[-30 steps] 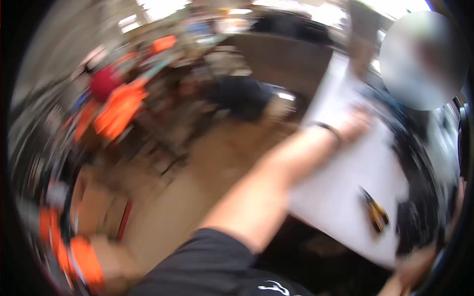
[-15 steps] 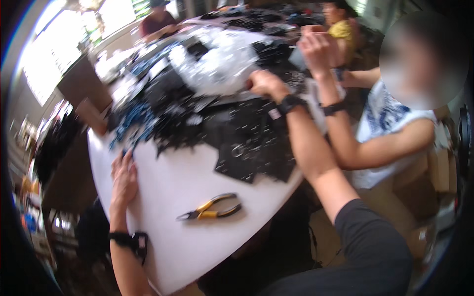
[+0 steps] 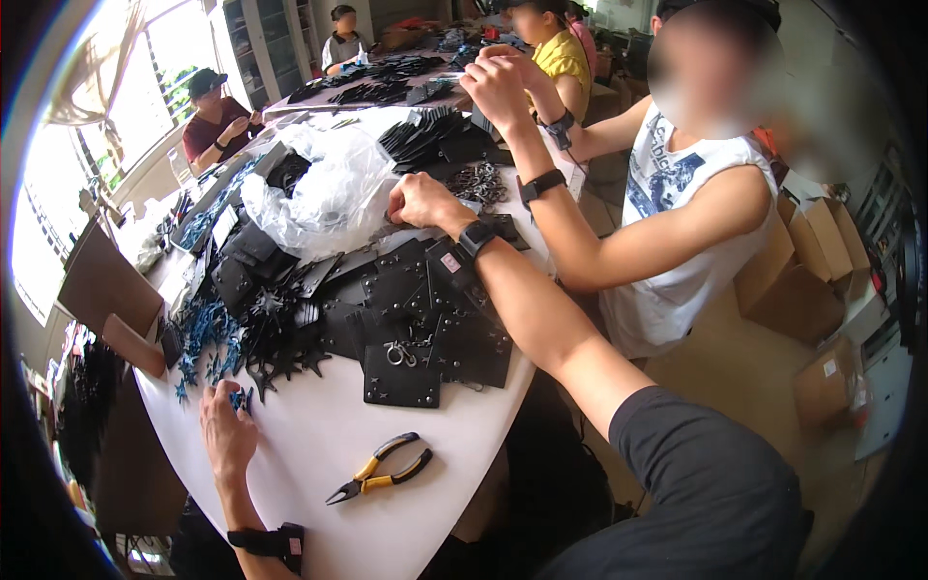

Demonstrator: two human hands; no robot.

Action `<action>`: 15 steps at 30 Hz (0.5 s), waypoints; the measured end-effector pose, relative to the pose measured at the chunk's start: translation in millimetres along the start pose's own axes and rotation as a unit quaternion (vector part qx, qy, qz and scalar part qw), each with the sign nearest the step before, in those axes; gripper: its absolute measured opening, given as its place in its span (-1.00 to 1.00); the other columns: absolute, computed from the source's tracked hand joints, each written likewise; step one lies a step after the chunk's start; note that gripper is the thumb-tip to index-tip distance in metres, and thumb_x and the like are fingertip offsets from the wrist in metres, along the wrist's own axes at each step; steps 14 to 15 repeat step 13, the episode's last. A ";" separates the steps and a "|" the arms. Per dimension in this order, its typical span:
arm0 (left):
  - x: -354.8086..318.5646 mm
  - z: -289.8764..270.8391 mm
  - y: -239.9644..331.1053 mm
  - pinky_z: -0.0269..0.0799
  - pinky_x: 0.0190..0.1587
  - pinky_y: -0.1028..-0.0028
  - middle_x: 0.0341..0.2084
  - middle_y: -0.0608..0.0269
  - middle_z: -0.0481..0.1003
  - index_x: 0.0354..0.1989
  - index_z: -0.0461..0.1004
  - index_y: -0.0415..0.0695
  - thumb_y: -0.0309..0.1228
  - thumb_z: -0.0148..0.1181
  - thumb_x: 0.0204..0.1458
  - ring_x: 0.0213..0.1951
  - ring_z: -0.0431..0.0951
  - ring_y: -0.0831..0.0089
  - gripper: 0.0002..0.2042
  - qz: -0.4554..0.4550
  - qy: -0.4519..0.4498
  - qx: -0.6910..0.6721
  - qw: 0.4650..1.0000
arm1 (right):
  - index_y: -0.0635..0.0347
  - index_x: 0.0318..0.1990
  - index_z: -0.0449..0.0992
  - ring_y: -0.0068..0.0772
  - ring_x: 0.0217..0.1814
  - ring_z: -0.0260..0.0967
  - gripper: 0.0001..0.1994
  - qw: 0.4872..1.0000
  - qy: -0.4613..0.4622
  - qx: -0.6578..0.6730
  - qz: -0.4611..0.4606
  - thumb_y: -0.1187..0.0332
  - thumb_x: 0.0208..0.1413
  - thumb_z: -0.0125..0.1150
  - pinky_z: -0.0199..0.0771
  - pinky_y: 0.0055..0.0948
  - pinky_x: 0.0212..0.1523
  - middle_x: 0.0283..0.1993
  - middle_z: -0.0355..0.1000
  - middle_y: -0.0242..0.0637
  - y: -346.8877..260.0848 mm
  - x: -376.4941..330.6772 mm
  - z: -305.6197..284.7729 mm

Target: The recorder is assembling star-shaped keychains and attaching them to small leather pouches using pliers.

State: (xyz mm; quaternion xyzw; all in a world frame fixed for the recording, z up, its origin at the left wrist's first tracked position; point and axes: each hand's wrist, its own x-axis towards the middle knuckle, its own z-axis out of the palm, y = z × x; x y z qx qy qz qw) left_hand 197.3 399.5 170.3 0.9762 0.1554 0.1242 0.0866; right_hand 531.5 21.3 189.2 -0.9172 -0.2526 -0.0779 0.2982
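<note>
My left hand (image 3: 230,435) rests at the table's left side, with thumb and fingers closed on a small blue-and-black piece (image 3: 242,398). Just beyond it lie loose blue star-like pieces (image 3: 208,333). My right hand (image 3: 425,205) reaches far across, fingers curled against the right edge of a crumpled clear plastic bag (image 3: 324,193); what is in them is hidden. Below that arm are flat black panels (image 3: 396,290) with metal studs, one carrying metal rings (image 3: 400,354). Pliers (image 3: 379,471) with yellow-and-black handles lie on the white tabletop (image 3: 290,445), jaws slightly apart.
Black star-shaped pieces (image 3: 275,333) are heaped mid-table, and black flat pieces (image 3: 435,135) stack behind the bag. A person in a white sleeveless top (image 3: 677,222) works close at my right, hands raised. Others sit farther back. Cardboard boxes (image 3: 802,261) stand on the floor at right.
The view has shifted and sharpened, so the table sits lower and farther left. My right hand stays at the bag's edge, the left near the blue pieces. The pliers lie as before.
</note>
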 end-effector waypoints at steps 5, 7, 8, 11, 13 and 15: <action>2.2 11.0 -1.3 0.42 0.25 0.09 -0.06 -0.09 0.53 0.01 0.54 -0.23 -0.64 0.26 0.00 0.08 0.56 -0.11 -0.65 -0.024 0.065 -0.077 0.995 | 0.13 -0.19 0.82 -0.19 -0.16 0.76 -0.80 0.997 0.066 -0.009 -0.028 0.36 0.00 0.51 0.73 -0.33 0.02 -0.24 0.76 -0.18 0.5 -2.3 -13.4; 2.9 7.2 2.0 0.43 0.22 0.09 -0.08 -0.10 0.54 -0.01 0.55 -0.24 -0.63 0.27 0.00 0.05 0.58 -0.13 -0.67 -0.057 0.054 -0.090 0.993 | 0.16 -0.24 0.81 -0.13 -0.21 0.75 -0.85 0.996 0.085 -0.003 -0.038 0.38 0.02 0.49 0.73 -0.29 -0.05 -0.30 0.74 -0.15 -12.8 -7.0 -22.0; 3.9 5.5 3.9 0.44 0.20 0.08 -0.11 -0.11 0.54 -0.03 0.55 -0.26 -0.61 0.27 0.00 0.02 0.59 -0.14 -0.69 -0.093 0.046 -0.102 0.989 | 0.16 -0.26 0.80 -0.08 -0.21 0.73 -0.87 0.987 0.139 -0.030 -0.071 0.40 0.03 0.48 0.72 -0.25 -0.07 -0.32 0.72 -0.11 -25.3 -8.9 -26.2; 1.3 21.0 -22.0 0.43 0.22 0.09 -0.08 -0.10 0.54 -0.04 0.54 -0.26 -0.59 0.27 0.01 0.04 0.58 -0.12 -0.71 -0.068 0.099 -0.054 0.991 | 0.17 -0.28 0.77 0.04 -0.21 0.68 -0.91 0.953 0.219 -0.005 -0.210 0.43 0.06 0.44 0.70 -0.14 -0.10 -0.34 0.66 -0.04 -85.3 -23.8 -36.1; 7.6 22.7 -21.9 0.38 0.29 0.08 -0.03 -0.09 0.54 0.00 0.53 -0.24 -0.57 0.26 0.02 0.14 0.54 -0.10 -0.68 -0.053 0.070 -0.075 0.993 | 0.20 -0.26 0.77 0.06 -0.11 0.70 -0.89 0.941 0.210 -0.036 -0.265 0.41 0.06 0.46 0.69 -0.16 0.01 -0.25 0.68 -0.04 -110.6 -32.5 -31.2; 7.6 22.7 -21.9 0.38 0.29 0.08 -0.03 -0.09 0.54 0.00 0.53 -0.24 -0.57 0.26 0.02 0.14 0.54 -0.10 -0.68 -0.053 0.070 -0.075 0.993 | 0.20 -0.26 0.77 0.06 -0.11 0.70 -0.89 0.941 0.210 -0.036 -0.265 0.41 0.06 0.46 0.69 -0.16 0.01 -0.25 0.68 -0.04 -110.6 -32.5 -31.2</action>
